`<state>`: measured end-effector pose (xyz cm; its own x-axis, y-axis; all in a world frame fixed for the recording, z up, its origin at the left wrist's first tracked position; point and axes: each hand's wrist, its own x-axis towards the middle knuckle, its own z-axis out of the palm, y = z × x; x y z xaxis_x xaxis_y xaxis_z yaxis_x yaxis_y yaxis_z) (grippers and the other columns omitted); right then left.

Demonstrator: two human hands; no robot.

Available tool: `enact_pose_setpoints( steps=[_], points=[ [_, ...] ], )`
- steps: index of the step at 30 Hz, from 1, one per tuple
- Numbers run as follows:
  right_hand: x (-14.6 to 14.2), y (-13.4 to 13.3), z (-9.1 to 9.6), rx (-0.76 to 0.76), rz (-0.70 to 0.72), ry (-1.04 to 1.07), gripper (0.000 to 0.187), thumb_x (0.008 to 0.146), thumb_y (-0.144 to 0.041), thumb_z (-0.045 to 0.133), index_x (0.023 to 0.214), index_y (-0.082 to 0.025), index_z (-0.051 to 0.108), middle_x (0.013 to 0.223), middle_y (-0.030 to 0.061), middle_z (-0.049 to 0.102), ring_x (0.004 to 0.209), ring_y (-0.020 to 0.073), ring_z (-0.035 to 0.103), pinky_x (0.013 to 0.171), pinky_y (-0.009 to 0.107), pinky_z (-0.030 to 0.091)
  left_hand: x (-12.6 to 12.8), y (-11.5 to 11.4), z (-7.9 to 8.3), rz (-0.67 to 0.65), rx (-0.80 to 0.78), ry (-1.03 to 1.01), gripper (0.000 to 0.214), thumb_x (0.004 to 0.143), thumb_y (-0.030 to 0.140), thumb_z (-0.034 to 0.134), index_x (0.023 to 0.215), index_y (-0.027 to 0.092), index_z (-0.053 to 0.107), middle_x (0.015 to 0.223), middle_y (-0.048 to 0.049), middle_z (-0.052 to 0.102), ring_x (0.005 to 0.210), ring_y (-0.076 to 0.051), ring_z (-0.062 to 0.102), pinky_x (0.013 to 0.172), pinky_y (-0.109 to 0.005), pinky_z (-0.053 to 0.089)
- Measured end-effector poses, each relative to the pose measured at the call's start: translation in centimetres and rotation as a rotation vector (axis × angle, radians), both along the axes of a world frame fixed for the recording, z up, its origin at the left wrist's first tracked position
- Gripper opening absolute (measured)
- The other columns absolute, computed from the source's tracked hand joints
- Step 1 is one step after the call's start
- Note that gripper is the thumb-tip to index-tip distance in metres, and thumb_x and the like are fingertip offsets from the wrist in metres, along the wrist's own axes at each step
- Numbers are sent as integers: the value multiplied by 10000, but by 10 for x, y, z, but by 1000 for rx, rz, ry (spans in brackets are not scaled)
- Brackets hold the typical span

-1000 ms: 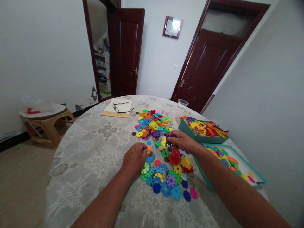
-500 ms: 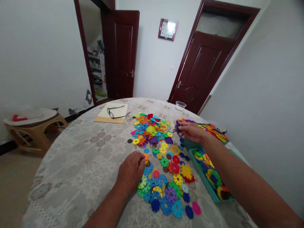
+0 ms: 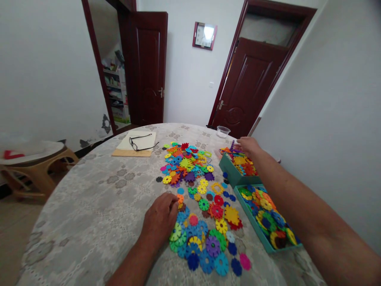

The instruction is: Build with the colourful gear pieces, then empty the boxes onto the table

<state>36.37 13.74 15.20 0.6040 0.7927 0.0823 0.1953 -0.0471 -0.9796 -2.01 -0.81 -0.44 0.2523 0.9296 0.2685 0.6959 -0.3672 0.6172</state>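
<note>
Flat plastic snowflake discs in many colours lie on a round table [image 3: 98, 206]. One heap [image 3: 187, 163] is at the middle, a looser spread [image 3: 205, 234] is nearer me. My left hand [image 3: 160, 218] rests at the left edge of the near spread, fingers curled down beside an orange disc [image 3: 180, 197]. My right hand [image 3: 248, 146] is stretched over the far teal box [image 3: 229, 173], which is full of discs. Its fingers pinch what looks like a purple piece [image 3: 232, 145] at the box's far corner.
A second teal tray [image 3: 253, 229] of discs lies along the table's right side, under my right forearm. Black glasses [image 3: 139, 142] sit on a notebook [image 3: 125, 152] at the far left. A clear cup [image 3: 223, 131] stands at the far edge. A wooden stool [image 3: 35, 167] is left of the table.
My right hand has left the middle of the discs and travelled right and away, carrying purple pieces to the far teal box. My left hand stayed put. The camera has shifted.
</note>
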Motion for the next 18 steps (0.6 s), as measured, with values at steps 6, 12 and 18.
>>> enact_pose_setpoints(
  steps=[6,12,18],
  points=[
    [-35,-94,-23,44,219,-410,272,889,-242,695,1150,-173,720,1057,100,732,886,216,718,770,346,635,2,-1,3,-6,18,18,178,974,244,497,956,230,673,1015,-52,719,1017,-222,670,913,-338,498],
    [-101,-272,-106,-27,576,-877,707,937,-447,672,1596,-352,431,1659,66,399,1516,359,382,1235,583,362,3,0,5,-22,48,-15,173,961,282,534,980,209,691,1017,-68,727,1019,-237,671,951,-369,516],
    [-101,-333,-175,-125,572,-1057,1093,866,-583,728,1701,-369,57,1756,101,121,1596,415,164,1237,662,298,0,-8,5,-167,115,42,497,911,434,677,1355,216,632,1417,-130,643,1349,-310,566,1184,-476,413]
  ],
)
